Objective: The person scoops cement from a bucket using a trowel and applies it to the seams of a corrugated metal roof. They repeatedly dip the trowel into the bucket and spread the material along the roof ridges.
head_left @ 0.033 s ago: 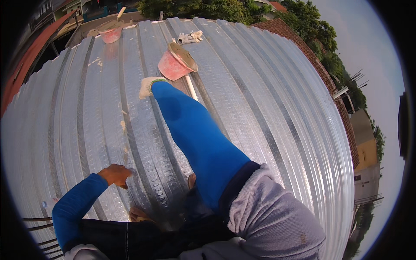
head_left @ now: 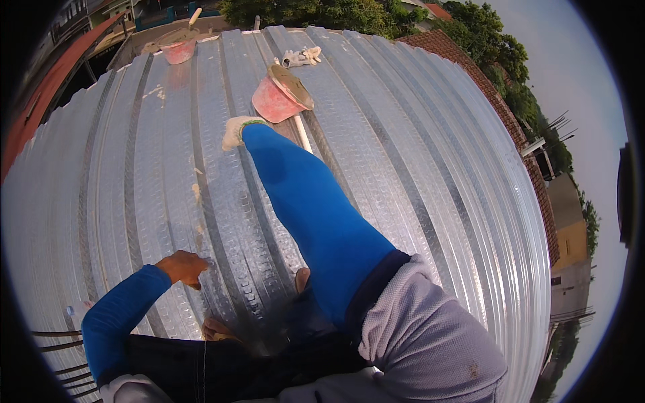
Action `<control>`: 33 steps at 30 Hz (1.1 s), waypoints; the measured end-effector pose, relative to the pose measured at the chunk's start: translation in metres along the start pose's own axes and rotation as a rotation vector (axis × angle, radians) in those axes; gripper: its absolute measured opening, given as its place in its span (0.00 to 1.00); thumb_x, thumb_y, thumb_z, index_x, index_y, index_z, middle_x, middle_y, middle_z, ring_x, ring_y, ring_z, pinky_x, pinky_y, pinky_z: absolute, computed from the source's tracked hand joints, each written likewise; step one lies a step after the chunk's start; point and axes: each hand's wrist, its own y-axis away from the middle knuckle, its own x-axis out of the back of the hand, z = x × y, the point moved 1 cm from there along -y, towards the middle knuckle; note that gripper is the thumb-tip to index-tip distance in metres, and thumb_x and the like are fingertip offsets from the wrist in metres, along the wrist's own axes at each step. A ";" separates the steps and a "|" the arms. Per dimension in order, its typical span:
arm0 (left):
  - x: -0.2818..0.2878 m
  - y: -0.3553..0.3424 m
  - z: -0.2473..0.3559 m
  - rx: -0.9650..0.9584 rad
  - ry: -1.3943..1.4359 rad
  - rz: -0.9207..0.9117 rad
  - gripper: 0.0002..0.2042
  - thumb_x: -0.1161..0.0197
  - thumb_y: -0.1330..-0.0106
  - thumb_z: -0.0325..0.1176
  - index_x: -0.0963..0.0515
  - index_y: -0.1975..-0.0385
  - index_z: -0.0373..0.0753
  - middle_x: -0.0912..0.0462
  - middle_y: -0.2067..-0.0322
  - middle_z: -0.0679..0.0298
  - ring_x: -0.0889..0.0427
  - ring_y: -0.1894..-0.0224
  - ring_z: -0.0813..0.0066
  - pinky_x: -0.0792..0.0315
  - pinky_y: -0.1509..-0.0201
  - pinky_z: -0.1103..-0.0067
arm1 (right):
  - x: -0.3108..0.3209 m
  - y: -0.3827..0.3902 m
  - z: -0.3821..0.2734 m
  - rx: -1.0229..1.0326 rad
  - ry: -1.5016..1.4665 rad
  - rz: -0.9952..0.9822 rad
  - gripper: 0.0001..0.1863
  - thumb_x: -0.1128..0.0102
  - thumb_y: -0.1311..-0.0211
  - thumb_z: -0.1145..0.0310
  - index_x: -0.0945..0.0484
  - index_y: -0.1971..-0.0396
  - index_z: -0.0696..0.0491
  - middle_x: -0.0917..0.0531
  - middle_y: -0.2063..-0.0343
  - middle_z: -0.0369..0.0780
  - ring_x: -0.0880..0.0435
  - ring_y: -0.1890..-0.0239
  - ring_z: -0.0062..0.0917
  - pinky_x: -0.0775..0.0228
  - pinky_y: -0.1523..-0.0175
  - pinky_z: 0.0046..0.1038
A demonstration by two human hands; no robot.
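Observation:
My left hand (head_left: 183,269), bare below a blue sleeve, rests on the ribbed metal roof (head_left: 101,215), fingers apart and slightly bent, with nothing visible in them. My right arm, blue-sleeved, stretches up the roof; my right hand (head_left: 235,133), in a pale glove with a green cuff, is down near a pink bucket (head_left: 272,101) with grey material at its top. Its fingers are not distinct. A white pipe (head_left: 302,134) lies below the bucket. Parts of my bare feet (head_left: 218,329) show near the lower middle.
A second pink bucket (head_left: 180,55) with a handled tool stands at the roof's far edge. Pale gloves (head_left: 301,57) lie behind the nearer bucket. A red roof (head_left: 47,91) borders the left; tiled roofing (head_left: 474,67) and trees the right. Dark bars (head_left: 57,349) show at lower left.
The whole view has shifted slightly, the roof and buckets appearing a little higher and further right. My hands and the objects stay in much the same places relative to one another.

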 end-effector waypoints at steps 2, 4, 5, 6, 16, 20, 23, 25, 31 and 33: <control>-0.001 0.002 0.002 -0.018 0.019 0.052 0.28 0.25 0.41 0.50 0.20 0.46 0.39 0.13 0.51 0.53 0.16 0.45 0.51 0.21 0.45 0.60 | 0.003 -0.002 -0.001 -0.021 -0.027 -0.051 0.27 0.26 0.49 0.53 0.13 0.50 0.54 0.12 0.50 0.49 0.13 0.46 0.41 0.22 0.42 0.41; 0.004 0.003 0.000 -0.025 0.015 0.112 0.28 0.24 0.42 0.49 0.19 0.46 0.38 0.13 0.53 0.53 0.15 0.46 0.51 0.21 0.46 0.59 | 0.008 -0.006 -0.002 0.012 -0.021 -0.040 0.30 0.30 0.44 0.54 0.17 0.48 0.61 0.12 0.54 0.48 0.12 0.59 0.38 0.20 0.52 0.40; 0.005 0.002 0.001 -0.012 0.034 0.098 0.28 0.24 0.43 0.49 0.19 0.46 0.38 0.13 0.53 0.53 0.15 0.47 0.50 0.21 0.46 0.59 | 0.009 -0.008 -0.002 0.005 0.012 -0.073 0.30 0.30 0.43 0.55 0.18 0.46 0.61 0.13 0.54 0.47 0.12 0.60 0.37 0.20 0.53 0.39; 0.006 0.002 0.002 0.001 0.042 0.076 0.28 0.23 0.43 0.48 0.19 0.47 0.38 0.13 0.53 0.52 0.15 0.47 0.50 0.21 0.46 0.59 | 0.009 -0.009 -0.001 0.025 0.012 -0.087 0.29 0.31 0.43 0.55 0.18 0.46 0.60 0.13 0.54 0.46 0.12 0.61 0.36 0.20 0.53 0.38; 0.008 -0.004 0.001 0.028 0.052 0.020 0.26 0.25 0.43 0.46 0.19 0.49 0.38 0.12 0.58 0.53 0.14 0.50 0.50 0.20 0.49 0.60 | 0.005 -0.018 0.004 -0.016 -0.031 -0.162 0.30 0.31 0.41 0.56 0.19 0.43 0.59 0.14 0.53 0.47 0.13 0.57 0.35 0.19 0.51 0.35; 0.004 -0.004 -0.003 -0.032 0.098 0.180 0.19 0.23 0.48 0.41 0.13 0.63 0.33 0.11 0.65 0.48 0.12 0.59 0.48 0.19 0.57 0.60 | 0.005 -0.021 0.003 -0.042 -0.047 -0.194 0.30 0.31 0.41 0.56 0.19 0.41 0.57 0.14 0.49 0.47 0.13 0.54 0.36 0.19 0.50 0.35; 0.001 -0.007 -0.005 -0.036 0.100 0.190 0.18 0.23 0.48 0.41 0.13 0.64 0.33 0.12 0.66 0.48 0.12 0.59 0.47 0.19 0.57 0.60 | 0.005 -0.022 0.002 -0.043 -0.052 -0.188 0.32 0.31 0.41 0.56 0.22 0.38 0.55 0.16 0.44 0.47 0.13 0.52 0.38 0.18 0.48 0.35; 0.000 -0.010 -0.006 -0.048 0.087 0.201 0.18 0.23 0.49 0.41 0.13 0.64 0.33 0.11 0.66 0.48 0.12 0.59 0.48 0.19 0.57 0.61 | 0.005 -0.021 0.002 -0.050 -0.047 -0.171 0.33 0.31 0.40 0.56 0.23 0.36 0.54 0.17 0.42 0.47 0.12 0.52 0.38 0.18 0.47 0.35; -0.003 -0.013 -0.006 -0.037 0.086 0.201 0.19 0.22 0.51 0.42 0.12 0.65 0.35 0.11 0.67 0.49 0.12 0.60 0.48 0.19 0.58 0.61 | 0.008 -0.015 -0.003 -0.060 -0.032 -0.209 0.32 0.32 0.40 0.56 0.22 0.36 0.54 0.18 0.41 0.49 0.12 0.50 0.38 0.17 0.47 0.35; -0.002 -0.014 -0.007 -0.044 0.088 0.190 0.18 0.23 0.51 0.42 0.12 0.65 0.35 0.11 0.67 0.49 0.12 0.60 0.48 0.19 0.58 0.60 | 0.009 -0.014 -0.003 -0.052 -0.054 -0.206 0.31 0.32 0.39 0.57 0.22 0.37 0.55 0.18 0.42 0.49 0.12 0.51 0.38 0.17 0.48 0.35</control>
